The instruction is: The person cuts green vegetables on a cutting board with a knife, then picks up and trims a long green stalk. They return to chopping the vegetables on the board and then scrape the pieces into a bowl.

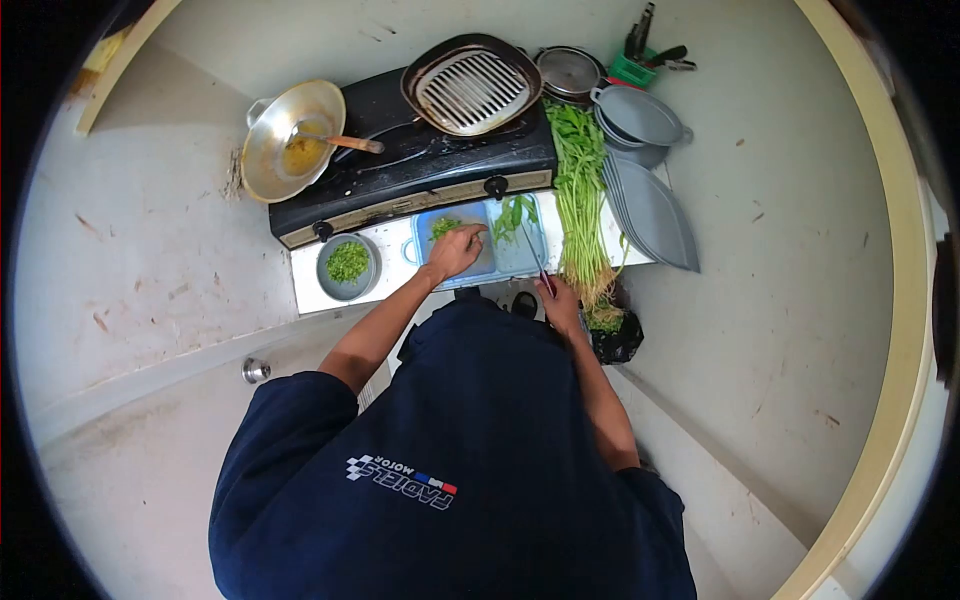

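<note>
My right hand (562, 303) is wrapped round the handle of a knife (541, 268). Its blade points away from me over the right part of a blue plastic tray (507, 264), beside some cut green leaves (512, 217). Over the tray's left part is my left hand (457, 252), index finger stretched toward the right and nothing visible in it. Chopped greens (443, 228) lie just beyond that hand. To the left, a grey bowl (325, 283) holds finely chopped greens (348, 262). A long bunch of leafy greens with roots (580, 195) lies right of the tray.
Behind the tray stands a black stove (385, 160) with a wok (262, 165), containing a wooden-handled ladle (350, 144), and a grill pan (420, 62). Grey plates (655, 215) and pots (645, 112) line the right wall. A black plastic bag (622, 342) hangs near my right hand.
</note>
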`<state>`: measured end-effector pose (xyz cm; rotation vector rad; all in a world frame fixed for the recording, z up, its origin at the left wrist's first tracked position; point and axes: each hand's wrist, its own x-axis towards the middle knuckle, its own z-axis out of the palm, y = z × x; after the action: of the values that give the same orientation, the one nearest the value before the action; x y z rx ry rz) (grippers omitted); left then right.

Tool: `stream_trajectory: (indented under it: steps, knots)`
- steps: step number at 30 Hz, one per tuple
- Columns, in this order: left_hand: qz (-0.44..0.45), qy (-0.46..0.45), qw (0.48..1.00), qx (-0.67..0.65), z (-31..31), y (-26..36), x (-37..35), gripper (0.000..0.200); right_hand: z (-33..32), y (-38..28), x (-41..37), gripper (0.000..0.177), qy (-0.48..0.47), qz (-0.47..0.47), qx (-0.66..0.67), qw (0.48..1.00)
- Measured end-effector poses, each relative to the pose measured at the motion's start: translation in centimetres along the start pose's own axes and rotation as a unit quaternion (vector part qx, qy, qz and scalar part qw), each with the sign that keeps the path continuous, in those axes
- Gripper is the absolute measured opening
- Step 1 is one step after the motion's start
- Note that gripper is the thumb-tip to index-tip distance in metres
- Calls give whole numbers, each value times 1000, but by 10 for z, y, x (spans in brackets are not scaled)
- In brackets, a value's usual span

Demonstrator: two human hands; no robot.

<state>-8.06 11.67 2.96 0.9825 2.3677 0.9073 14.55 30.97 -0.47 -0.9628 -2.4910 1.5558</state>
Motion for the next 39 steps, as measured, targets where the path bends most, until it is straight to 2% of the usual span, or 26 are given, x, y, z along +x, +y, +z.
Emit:
stream_trajectory:
  steps: [3,6,9,15,18,21,24,27,30,33,36,39]
  knots:
    - [39,-25,998,39,19,6,17,35,-12,6,-8,44,0,25,-1,1000]
    - [86,-94,990,66,36,9,27,38,-18,4,-16,41,12,26,40,999]
    - [94,-117,985,88,55,16,27,42,-21,1,-22,43,-10,76,7,997]
    - [29,1,998,58,65,25,32,47,-7,18,-18,46,11,36,40,999]
    - [35,-24,996,75,59,14,45,45,-8,16,-14,45,-8,63,33,997]
    - [-18,-16,998,53,57,6,54,40,-6,18,-11,45,-11,70,51,996]
    - [-6,8,999,51,51,3,53,38,-5,25,-3,40,-26,35,10,999]
    - [-2,12,999,42,42,3,40,35,-6,18,-3,41,10,7,44,999]
    - [57,12,996,60,40,-9,32,30,-9,9,1,41,-6,42,27,999]
    - [89,45,991,85,42,-4,32,25,-11,11,5,41,-15,25,10,1000]
    - [83,52,988,122,43,12,40,24,-8,13,8,41,2,19,26,999]
    - [108,6,982,157,49,13,57,21,-17,6,5,42,-3,36,20,999]
